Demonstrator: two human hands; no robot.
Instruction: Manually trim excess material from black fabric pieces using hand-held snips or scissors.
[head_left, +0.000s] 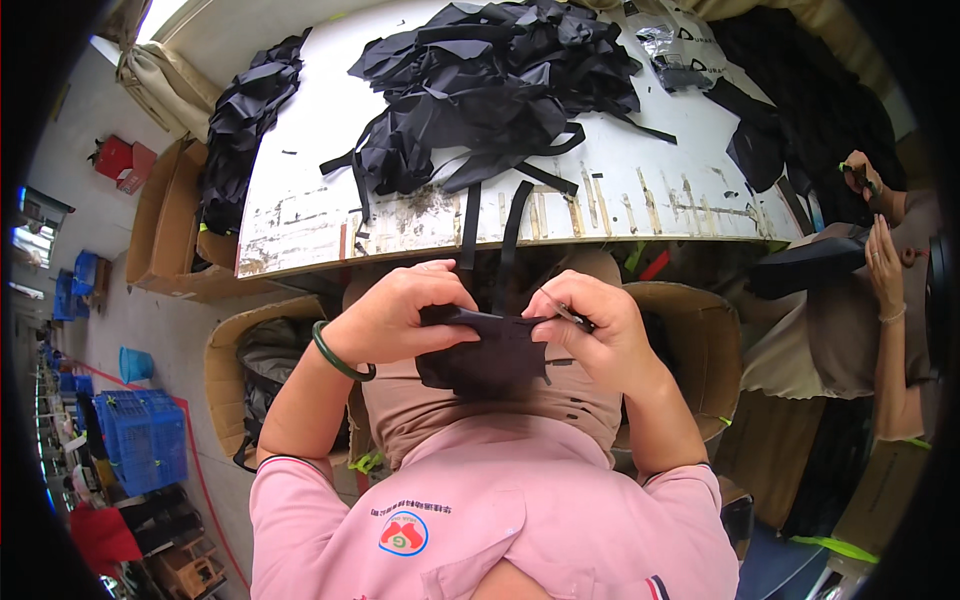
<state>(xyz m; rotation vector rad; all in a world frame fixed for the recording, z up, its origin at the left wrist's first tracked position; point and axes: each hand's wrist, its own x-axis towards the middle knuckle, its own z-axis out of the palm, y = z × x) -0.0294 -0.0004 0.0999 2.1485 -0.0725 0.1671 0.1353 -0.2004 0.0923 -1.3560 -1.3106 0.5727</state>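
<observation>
Black fabric piece (478, 362) hangs between the two hands, over the lap in tan trousers (410, 425). Left hand (425, 312) pinches its upper left edge, thumb on the near face; right hand (592, 322) grips the upper right corner and also has a small dark metal tool (572, 316) tucked in the fingers – exact type unclear. Green bangle (338, 352) on the left wrist. Just beyond the hands, a black strap (512, 235) runs between them up to the bench edge; whether it joins the piece, can't tell. Open cardboard box (222, 375) left of the left hand, dark stuff inside; another cardboard box (695, 335) right of the right hand. Ahead of both hands, white bench (285, 215) with a big black fabric heap (490, 100); smaller dark pile (255, 115) farther left. Well right of the hands – a co-worker's hand (884, 268) on a black item (808, 266). Far left, blue crates (142, 440) on the floor.
</observation>
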